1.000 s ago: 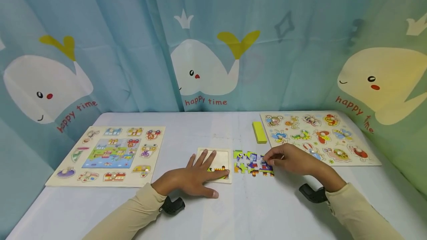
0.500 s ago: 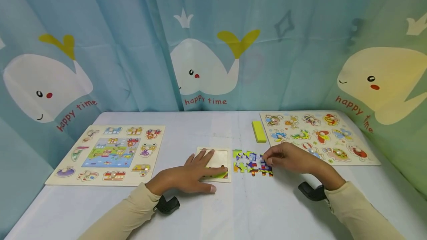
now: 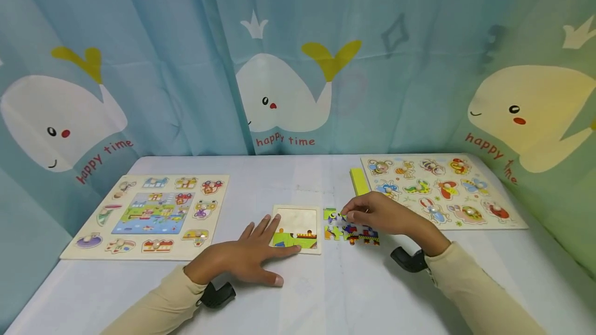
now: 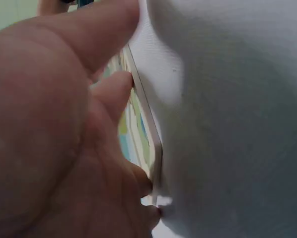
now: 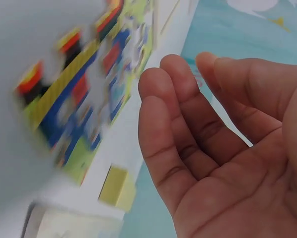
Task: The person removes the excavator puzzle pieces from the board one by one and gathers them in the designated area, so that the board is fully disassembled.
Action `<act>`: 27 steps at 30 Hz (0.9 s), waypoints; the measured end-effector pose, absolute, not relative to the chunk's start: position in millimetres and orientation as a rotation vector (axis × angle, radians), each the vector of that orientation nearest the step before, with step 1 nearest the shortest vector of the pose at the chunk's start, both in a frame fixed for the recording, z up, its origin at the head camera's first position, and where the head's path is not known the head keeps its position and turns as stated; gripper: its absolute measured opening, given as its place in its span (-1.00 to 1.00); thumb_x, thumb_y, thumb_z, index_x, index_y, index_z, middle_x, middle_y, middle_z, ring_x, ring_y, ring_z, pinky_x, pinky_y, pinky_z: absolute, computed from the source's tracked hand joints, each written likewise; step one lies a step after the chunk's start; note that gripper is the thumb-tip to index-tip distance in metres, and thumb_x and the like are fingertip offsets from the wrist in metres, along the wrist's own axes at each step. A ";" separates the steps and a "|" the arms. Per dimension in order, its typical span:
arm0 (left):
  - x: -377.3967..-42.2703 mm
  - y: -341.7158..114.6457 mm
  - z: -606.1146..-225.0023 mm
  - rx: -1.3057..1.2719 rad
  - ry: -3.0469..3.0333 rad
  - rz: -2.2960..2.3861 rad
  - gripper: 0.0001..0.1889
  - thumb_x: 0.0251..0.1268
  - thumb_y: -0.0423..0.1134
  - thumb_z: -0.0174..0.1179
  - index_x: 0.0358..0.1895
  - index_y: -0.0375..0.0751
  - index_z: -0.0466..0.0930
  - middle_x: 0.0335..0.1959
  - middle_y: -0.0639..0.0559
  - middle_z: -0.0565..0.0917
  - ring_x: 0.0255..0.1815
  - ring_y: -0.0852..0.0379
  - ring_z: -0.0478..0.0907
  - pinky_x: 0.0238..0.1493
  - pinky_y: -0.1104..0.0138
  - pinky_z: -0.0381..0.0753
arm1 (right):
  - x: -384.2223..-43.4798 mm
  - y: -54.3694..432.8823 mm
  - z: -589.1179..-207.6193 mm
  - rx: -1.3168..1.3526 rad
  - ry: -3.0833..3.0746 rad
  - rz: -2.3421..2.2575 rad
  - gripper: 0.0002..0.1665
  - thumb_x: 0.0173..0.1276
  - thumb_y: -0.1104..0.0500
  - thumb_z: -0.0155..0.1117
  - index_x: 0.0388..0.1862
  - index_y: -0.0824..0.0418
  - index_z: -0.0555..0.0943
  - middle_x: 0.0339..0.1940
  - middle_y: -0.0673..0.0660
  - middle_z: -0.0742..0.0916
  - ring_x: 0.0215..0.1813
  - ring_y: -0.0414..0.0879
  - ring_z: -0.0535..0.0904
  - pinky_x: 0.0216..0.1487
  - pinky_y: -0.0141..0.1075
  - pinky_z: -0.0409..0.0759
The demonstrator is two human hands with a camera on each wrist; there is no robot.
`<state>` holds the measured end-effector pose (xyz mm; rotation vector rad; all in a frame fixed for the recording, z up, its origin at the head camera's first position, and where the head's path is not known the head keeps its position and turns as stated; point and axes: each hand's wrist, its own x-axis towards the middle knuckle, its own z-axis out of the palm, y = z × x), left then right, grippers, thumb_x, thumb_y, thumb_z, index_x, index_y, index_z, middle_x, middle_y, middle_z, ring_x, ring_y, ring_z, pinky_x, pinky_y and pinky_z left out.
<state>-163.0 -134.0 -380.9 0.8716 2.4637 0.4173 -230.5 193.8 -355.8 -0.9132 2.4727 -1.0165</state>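
Observation:
In the head view a small wooden puzzle board [image 3: 318, 224] lies mid-table. Pieces showing green ground fill its lower part, and bare wood shows above them. My left hand [image 3: 247, 261] is spread, with straight fingers at the board's left and lower edge. In the left wrist view, its fingertips lie along the board's rim [image 4: 147, 121]. Beside the board on the right lies a cluster of loose jigsaw pieces [image 3: 364, 235]. My right hand [image 3: 382, 212] hovers over the cluster's upper part, thumb and forefinger tips close together; I cannot tell whether they pinch a piece.
A vehicle peg puzzle [image 3: 219, 185] lies at the left and an insect peg puzzle [image 3: 489, 169] at the back right. A yellow-green block [image 3: 359, 181] stands behind the right hand. A blue whale-print curtain [image 3: 186, 92] closes off the back.
My right hand has moved left across the loose pieces, toward the board. My left hand has slid left and toward me, uncovering more of the board and its lower pieces.

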 end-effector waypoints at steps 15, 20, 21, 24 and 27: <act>-158.1 -127.7 -379.4 0.787 2.515 0.376 -0.39 0.38 0.28 0.00 0.48 0.40 0.19 0.56 -0.24 -0.35 0.51 -0.27 -0.53 0.33 -0.26 -0.43 | -236.0 135.0 -363.8 -1.009 2.374 -1.100 -0.77 0.46 0.28 0.11 -0.07 0.31 0.68 -0.19 0.10 0.73 -0.29 -0.14 0.52 -0.24 -0.30 0.50; -158.6 -129.1 -379.9 0.807 2.493 0.431 -0.37 0.38 0.27 0.01 0.48 0.34 0.20 0.55 -0.26 -0.38 0.49 -0.28 -0.58 0.34 -0.25 -0.41 | -235.3 119.0 -367.6 -1.003 2.330 -1.086 -0.77 0.47 0.30 0.09 -0.06 0.29 0.68 -0.23 0.09 0.72 -0.31 -0.13 0.58 -0.26 -0.29 0.55; -158.5 -129.2 -379.9 0.811 2.489 0.439 -0.37 0.38 0.26 0.02 0.49 0.33 0.20 0.55 -0.26 -0.39 0.49 -0.28 -0.59 0.34 -0.25 -0.41 | -235.1 116.8 -368.8 -0.996 2.323 -1.081 -0.77 0.47 0.30 0.09 -0.06 0.28 0.68 -0.25 0.08 0.72 -0.38 -0.12 0.57 -0.30 -0.30 0.54; -158.5 -130.1 -381.2 0.820 2.488 0.445 -0.35 0.38 0.24 0.04 0.50 0.31 0.17 0.55 -0.26 -0.40 0.48 -0.26 -0.61 0.35 -0.24 -0.39 | -235.4 110.2 -373.4 -1.003 2.318 -1.061 -0.77 0.46 0.31 0.09 -0.07 0.25 0.69 -0.31 0.05 0.70 -0.43 -0.17 0.51 -0.36 -0.31 0.50; -158.2 -130.3 -382.9 0.826 2.497 0.436 -0.34 0.38 0.23 0.04 0.51 0.32 0.15 0.55 -0.26 -0.41 0.48 -0.26 -0.63 0.34 -0.24 -0.40 | -235.2 104.8 -378.2 -1.017 2.319 -1.062 -0.79 0.46 0.30 0.12 -0.11 0.23 0.70 -0.34 0.01 0.71 -0.40 -0.19 0.49 -0.30 -0.32 0.48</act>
